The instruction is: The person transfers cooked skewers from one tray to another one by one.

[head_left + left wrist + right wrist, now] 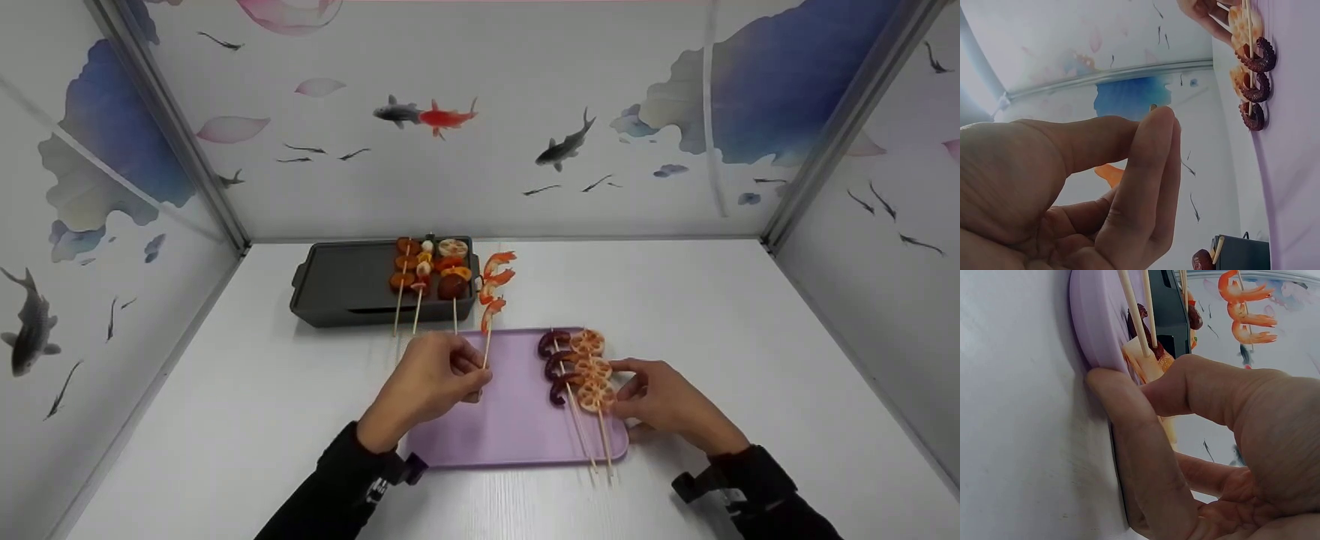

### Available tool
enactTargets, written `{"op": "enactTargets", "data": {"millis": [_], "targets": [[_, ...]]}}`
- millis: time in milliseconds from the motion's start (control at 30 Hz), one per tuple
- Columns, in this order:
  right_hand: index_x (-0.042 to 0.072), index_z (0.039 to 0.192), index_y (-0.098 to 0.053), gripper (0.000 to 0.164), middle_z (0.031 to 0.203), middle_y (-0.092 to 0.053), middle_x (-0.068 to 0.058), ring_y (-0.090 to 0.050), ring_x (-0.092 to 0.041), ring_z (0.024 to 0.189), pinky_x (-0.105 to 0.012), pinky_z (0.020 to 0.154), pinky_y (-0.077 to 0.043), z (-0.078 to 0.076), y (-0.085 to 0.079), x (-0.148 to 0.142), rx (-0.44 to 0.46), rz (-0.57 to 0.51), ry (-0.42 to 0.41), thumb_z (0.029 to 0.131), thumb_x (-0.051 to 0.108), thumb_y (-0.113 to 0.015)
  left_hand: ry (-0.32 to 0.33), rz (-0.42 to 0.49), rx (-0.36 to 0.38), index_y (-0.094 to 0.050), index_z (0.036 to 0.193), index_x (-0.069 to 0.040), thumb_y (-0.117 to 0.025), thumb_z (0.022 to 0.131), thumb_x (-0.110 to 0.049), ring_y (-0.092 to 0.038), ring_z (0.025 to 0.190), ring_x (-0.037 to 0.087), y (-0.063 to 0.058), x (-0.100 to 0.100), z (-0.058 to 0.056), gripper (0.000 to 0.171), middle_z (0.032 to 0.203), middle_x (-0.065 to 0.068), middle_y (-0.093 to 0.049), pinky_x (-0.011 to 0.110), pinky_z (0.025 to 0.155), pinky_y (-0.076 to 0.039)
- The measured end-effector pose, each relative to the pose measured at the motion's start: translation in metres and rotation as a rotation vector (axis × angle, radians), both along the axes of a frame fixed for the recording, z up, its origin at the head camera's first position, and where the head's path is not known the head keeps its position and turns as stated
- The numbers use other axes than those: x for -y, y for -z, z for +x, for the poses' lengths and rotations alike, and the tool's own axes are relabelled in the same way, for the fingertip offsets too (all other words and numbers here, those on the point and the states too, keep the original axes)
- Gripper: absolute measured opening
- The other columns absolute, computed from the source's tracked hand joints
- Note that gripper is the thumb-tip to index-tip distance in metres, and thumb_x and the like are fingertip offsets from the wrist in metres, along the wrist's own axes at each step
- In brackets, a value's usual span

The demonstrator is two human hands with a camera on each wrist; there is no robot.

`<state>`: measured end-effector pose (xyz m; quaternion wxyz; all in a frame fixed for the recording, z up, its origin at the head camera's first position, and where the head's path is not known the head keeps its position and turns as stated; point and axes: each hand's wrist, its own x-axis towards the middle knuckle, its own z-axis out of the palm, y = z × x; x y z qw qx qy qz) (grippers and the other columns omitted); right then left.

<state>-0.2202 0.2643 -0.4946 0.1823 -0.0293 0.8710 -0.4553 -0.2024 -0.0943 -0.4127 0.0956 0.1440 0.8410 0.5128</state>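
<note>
Left hand [433, 379] pinches shrimp skewer [493, 309]; tray [510, 427] lies below this grip. Right hand [666, 397] adjoins lotus skewer [592, 369]; its clamping cannot be determined.

White table [750, 337], dark grill pan [345, 277] toward the back, lilac tray [517, 427] (round-cornered) nearer

no text, number or brand can be read; pale marks [376, 490] on the person's dark left cuff [341, 469] are illegible.
</note>
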Motion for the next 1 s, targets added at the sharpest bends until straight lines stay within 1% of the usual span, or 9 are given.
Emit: {"op": "enactTargets", "data": {"millis": [167,300,433,600,733,833,1000], "targets": [[0.015,0.147,-0.048,0.073,0.100,-0.065,-0.011,-0.062,-0.021,0.087,-0.033,0.064,-0.057,-0.001,0.000,-0.001,0.008,0.024,0.009,0.082,0.018,-0.081,0.020,0.026,0.018,-0.073,0.089,-0.006,-0.075,0.087,-0.012,-0.075,0.067,0.020,0.004,-0.005,0.001,0.007,0.081,0.012,-0.073,0.032,0.063,-0.061],[0.015,0.146,-0.048,0.074,0.100,-0.065,-0.011,-0.062,-0.021,0.087,-0.033,0.065,-0.058,-0.001,0.000,-0.001,0.005,0.022,0.009,0.081,0.020,-0.082,0.029,0.033,0.036,-0.073,0.088,-0.004,-0.076,0.087,-0.011,-0.075,0.066,0.020,0.006,-0.009,0.002,0.008,0.081,0.014,-0.074,0.035,0.064,-0.061],[0.016,0.146,-0.049,0.073,0.100,-0.065,-0.011,-0.062,-0.022,0.087,-0.034,0.065,-0.057,0.000,0.000,-0.001,0.000,0.019,0.004,0.081,0.020,-0.082,0.030,0.009,0.053,-0.072,0.087,-0.005,-0.077,0.087,-0.013,-0.074,0.064,0.018,0.008,-0.012,0.004,0.009,0.079,0.010,-0.074,0.034,0.063,-0.061],[0.015,0.146,-0.049,0.072,0.098,-0.066,-0.010,-0.064,-0.021,0.085,-0.033,0.064,-0.055,0.001,0.000,-0.001,-0.024,0.025,-0.009,0.081,0.020,-0.081,0.036,-0.023,0.047,-0.072,0.085,-0.007,-0.077,0.086,-0.015,-0.074,0.063,0.017,0.012,-0.015,0.005,0.010,0.077,0.007,-0.074,0.030,0.060,-0.059],[0.013,0.146,-0.049,0.073,0.097,-0.066,-0.011,-0.064,-0.021,0.083,-0.032,0.062,-0.053,0.001,0.000,0.001,-0.050,0.019,-0.022,0.081,0.019,-0.081,0.033,-0.022,0.075,-0.071,0.084,-0.007,-0.077,0.086,-0.014,-0.074,0.063,0.018,0.014,-0.016,0.006,0.010,0.077,0.007,-0.074,0.032,0.060,-0.060],[0.012,0.146,-0.049,0.073,0.097,-0.066,-0.011,-0.064,-0.020,0.083,-0.032,0.062,-0.054,0.001,-0.001,0.001,-0.044,0.015,-0.017,0.081,0.019,-0.081,0.039,-0.019,0.085,-0.071,0.084,-0.006,-0.078,0.085,-0.014,-0.074,0.063,0.018,0.017,-0.018,0.006,0.011,0.076,0.007,-0.074,0.034,0.061,-0.060],[0.014,0.146,-0.048,0.072,0.100,-0.065,-0.012,-0.065,-0.021,0.084,-0.035,0.063,-0.058,0.001,-0.001,0.000,-0.016,0.008,-0.006,0.082,0.018,-0.080,0.047,-0.028,0.082,-0.072,0.084,-0.006,-0.078,0.085,-0.014,-0.074,0.062,0.018,0.022,-0.021,0.007,0.011,0.075,0.006,-0.074,0.030,0.060,-0.059]]}}
